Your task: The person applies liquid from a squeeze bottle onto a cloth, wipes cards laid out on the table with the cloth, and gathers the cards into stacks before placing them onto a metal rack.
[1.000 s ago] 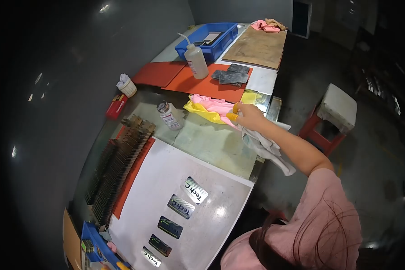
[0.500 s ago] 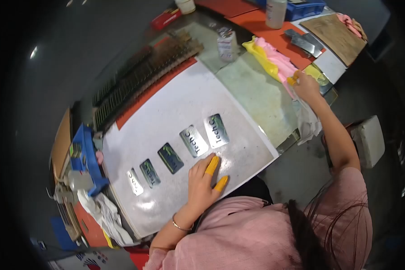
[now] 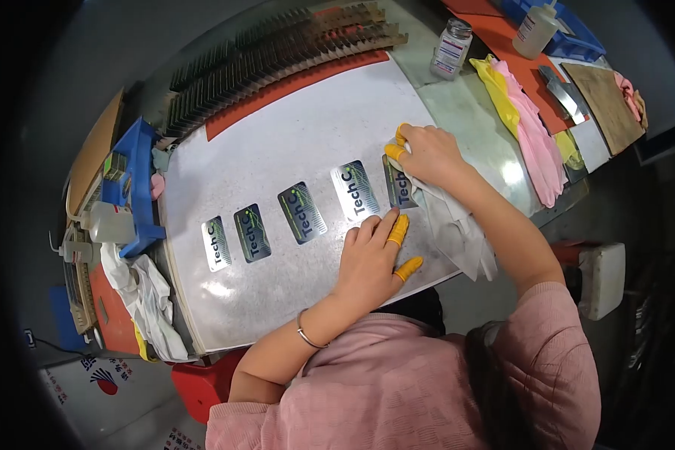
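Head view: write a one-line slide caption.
Right hand holds a white cloth at the rightmost card in a row of five, left hand close by.

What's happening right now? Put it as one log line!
right hand: holds white cloth on rightmost Tech card | left hand: on white sheet, fingertips near that card | four Tech C cards: left of it, on sheet

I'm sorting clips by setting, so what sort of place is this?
Probably a small workshop, perhaps for finishing or inspecting: five printed cards lie in a row, the right hand holds a white cloth, and a labelled bottle stands on the bench.
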### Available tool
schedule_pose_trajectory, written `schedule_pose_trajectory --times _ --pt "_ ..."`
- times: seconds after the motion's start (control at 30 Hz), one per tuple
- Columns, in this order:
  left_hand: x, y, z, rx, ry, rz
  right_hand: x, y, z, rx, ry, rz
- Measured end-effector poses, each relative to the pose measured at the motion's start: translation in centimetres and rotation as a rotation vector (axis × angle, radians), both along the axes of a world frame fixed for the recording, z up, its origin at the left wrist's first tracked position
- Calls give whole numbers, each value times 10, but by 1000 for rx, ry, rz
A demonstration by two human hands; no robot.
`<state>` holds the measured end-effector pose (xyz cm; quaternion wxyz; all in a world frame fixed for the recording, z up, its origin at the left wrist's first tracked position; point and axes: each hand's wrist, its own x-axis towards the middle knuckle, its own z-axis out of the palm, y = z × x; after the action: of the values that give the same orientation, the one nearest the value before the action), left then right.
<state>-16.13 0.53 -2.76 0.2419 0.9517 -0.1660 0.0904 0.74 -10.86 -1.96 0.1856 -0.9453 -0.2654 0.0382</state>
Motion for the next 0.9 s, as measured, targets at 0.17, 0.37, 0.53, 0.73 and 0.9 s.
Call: schedule_pose_trajectory --times 0.17,0.37,0.53,0.73,0.9 --pt "-4 -1 -6 16 70 44 -1 12 -12 -76 -34 -100" --pt "-4 1 -8 -2 97 37 -19 10 -10 -103 -42 -82" --pt "-7 8 -2 -31 134 -5 -47 3 -15 -59 -62 -64" --pt "-34 35 2 -117 91 111 -84 -6 -3 -126 76 -39" --pt "-37 47 4 14 124 132 -91 -7 9 -130 101 138"
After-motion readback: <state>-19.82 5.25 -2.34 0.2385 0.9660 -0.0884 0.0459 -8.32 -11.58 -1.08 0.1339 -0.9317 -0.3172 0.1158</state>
